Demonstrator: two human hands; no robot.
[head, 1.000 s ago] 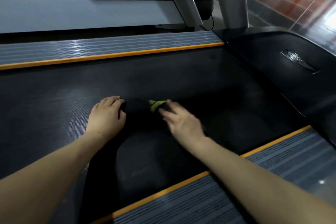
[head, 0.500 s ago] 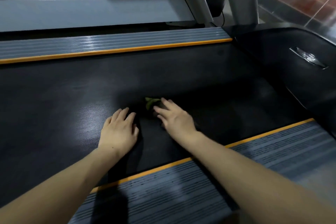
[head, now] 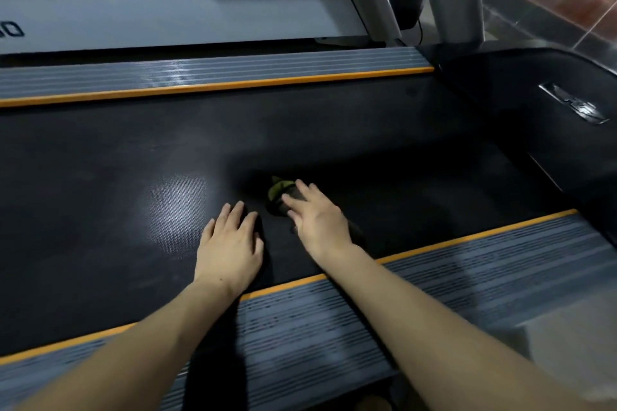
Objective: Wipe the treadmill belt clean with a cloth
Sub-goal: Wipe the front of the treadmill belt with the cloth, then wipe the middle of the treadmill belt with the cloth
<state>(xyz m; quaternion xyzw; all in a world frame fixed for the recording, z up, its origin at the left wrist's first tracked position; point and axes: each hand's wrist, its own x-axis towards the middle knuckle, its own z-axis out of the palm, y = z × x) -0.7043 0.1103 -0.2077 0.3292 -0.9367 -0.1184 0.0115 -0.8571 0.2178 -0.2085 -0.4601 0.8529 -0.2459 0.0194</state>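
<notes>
Head view: a green cloth (head: 279,194) is pinned to the treadmill belt (head: 100,177) under the right hand (head: 317,220), fingers spread flat. Just left of that grip, the left hand (head: 230,247) is laid open-palmed.

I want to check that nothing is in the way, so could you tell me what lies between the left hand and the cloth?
In the head view, only bare black belt separates the left hand from the cloth.
</notes>
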